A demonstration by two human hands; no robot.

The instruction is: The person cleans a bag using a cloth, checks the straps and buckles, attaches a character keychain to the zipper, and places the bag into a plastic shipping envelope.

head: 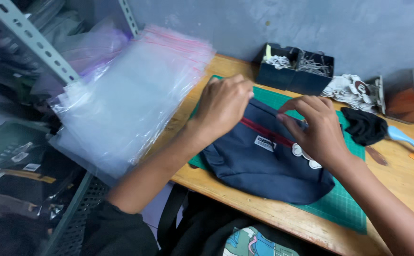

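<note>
A person is working on a navy fabric pouch (pixel 264 166) that is lying on a green cutting mat (pixel 344 204) on a wooden counter (pixel 406 180). The left hand (pixel 223 106) is curling its fingers closed over the pouch's top edge, while the right hand (pixel 313 125) is pinching the same edge near a red zipper strip (pixel 266 132). A stack of clear plastic bags (pixel 131 95) is lying just left of the mat.

both hands (pixel 226 106) (pixel 316 128) on navy pouch (pixel 264 163)

wooden table (pixel 408 182), green cutting mat (pixel 339 206), black boxes (pixel 294 71)
</note>
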